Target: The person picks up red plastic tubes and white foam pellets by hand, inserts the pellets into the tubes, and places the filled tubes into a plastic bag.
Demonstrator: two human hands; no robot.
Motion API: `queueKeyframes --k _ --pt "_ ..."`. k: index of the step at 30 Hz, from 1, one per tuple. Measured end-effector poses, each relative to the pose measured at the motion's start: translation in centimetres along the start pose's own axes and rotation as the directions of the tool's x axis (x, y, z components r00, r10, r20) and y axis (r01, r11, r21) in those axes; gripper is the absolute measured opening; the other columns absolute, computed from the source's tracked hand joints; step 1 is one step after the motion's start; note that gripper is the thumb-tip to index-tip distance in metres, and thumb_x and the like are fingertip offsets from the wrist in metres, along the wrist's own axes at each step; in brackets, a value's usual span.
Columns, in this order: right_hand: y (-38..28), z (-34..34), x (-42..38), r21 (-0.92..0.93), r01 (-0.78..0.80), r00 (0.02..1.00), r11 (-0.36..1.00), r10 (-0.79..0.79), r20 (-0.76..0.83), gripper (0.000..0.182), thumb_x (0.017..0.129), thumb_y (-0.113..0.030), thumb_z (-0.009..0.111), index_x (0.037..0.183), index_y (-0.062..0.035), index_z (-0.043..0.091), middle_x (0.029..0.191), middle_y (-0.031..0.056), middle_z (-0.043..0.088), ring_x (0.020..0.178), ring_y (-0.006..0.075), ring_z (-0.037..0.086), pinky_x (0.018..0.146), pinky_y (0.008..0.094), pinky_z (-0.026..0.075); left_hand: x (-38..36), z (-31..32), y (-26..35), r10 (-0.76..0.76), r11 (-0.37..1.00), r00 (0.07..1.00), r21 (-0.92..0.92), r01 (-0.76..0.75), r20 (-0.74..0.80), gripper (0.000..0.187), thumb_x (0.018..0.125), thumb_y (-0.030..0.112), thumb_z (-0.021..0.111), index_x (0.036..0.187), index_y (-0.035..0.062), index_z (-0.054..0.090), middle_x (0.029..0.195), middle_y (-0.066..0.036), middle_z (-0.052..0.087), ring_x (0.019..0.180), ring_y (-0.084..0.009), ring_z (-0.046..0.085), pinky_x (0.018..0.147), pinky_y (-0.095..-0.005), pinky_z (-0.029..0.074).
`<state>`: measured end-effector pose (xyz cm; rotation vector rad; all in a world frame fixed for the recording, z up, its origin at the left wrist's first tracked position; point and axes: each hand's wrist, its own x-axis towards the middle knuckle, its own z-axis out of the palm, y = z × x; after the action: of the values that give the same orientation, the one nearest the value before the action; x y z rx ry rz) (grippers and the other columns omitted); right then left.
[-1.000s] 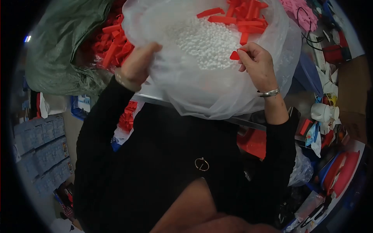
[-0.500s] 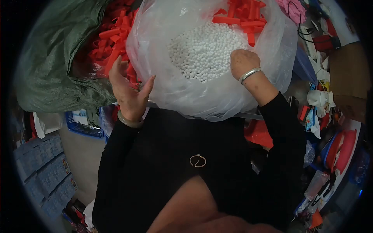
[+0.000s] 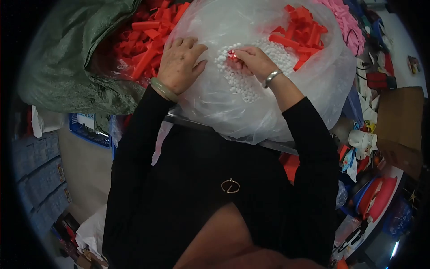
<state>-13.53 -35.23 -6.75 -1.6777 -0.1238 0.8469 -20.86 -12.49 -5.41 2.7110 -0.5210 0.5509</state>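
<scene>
A clear plastic bag (image 3: pixel 210 114) holds many small white beads (image 3: pixel 244 85), with several red plastic pieces (image 3: pixel 304 33) at its upper right. My right hand (image 3: pixel 256 62), with a silver bangle at the wrist, is over the beads. Its thumb and fingers pinch a small red piece (image 3: pixel 231 54), mostly hidden by the fingertips. On the bag's left side lies my left hand (image 3: pixel 181 65), palm down and fingers apart, with nothing seen in it. Next to it, a heap of red plastic pieces (image 3: pixel 145 42) fills a green woven sack (image 3: pixel 58 67).
To the right are a brown cardboard box (image 3: pixel 398 130), a white cup-like item (image 3: pixel 362 140) and pink pieces (image 3: pixel 342 22). A blue basket (image 3: pixel 92 134) and stacked blue boxes (image 3: pixel 42 179) stand at lower left. A metal edge (image 3: pixel 192 122) runs under the bag.
My right hand has moved left across the beads, and red now shows at its fingertips. My left hand has moved up and right, from raised beside the bag to lying on it.
</scene>
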Motion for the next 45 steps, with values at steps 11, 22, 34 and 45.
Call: queueKeyframes --k 11,22,34,45 --pt "-4.5 -3.1 -7.2 -0.245 0.095 0.982 0.965 -0.051 0.181 0.028 0.092 -0.027 0.053 0.076 -0.0052 0.06 0.064 0.0015 0.058 0.05 0.0078 0.047 0.046 0.023 0.038 2.1 -1.1 4.9 0.094 0.846 0.995 -0.524 -0.094 -0.027 0.038 0.075 0.012 0.071 0.111 0.0073 0.058 0.113 -0.01 0.059 0.109 -0.0283 0.053 0.091 -0.0389 0.043" --pt "2.2 -0.5 0.0 -0.898 0.125 0.918 0.421 -0.392 -0.056 0.029 0.084 -0.021 0.052 0.083 0.0039 0.066 0.09 0.024 0.067 0.084 0.0377 0.065 0.077 0.043 0.051 0.8 1.2 3.4 0.043 0.999 0.999 0.008 -0.043 0.031 0.037 0.074 0.012 0.07 0.108 0.0069 0.057 0.105 -0.008 0.061 0.104 -0.0274 0.054 0.087 -0.0389 0.041" --pt "-5.2 -3.4 -8.1 -0.162 0.27 0.924 0.949 -0.208 0.321 0.027 0.096 -0.024 0.053 0.081 -0.004 0.062 0.062 -0.0012 0.056 0.048 0.0054 0.047 0.044 0.0206 0.038 2.3 1.3 6.5 0.118 0.774 0.992 -0.623 -0.119 -0.042 0.039 0.081 0.013 0.069 0.117 0.0062 0.054 0.105 -0.01 0.061 0.099 -0.0289 0.056 0.087 -0.0409 0.044" --pt "-3.3 3.7 -11.9 -0.826 0.417 0.65 0.379 -0.759 -0.02 0.04 0.08 0.002 0.056 0.12 0.0077 0.05 0.105 0.0228 0.061 0.093 0.0373 0.061 0.081 0.0428 0.05 1.1 1.7 9.0 -0.087 0.627 0.985 -0.76 0.17 0.148 0.016 0.085 0.006 0.058 0.097 0.002 0.047 0.079 -0.019 0.055 0.074 -0.038 0.054 0.064 -0.0422 0.042"
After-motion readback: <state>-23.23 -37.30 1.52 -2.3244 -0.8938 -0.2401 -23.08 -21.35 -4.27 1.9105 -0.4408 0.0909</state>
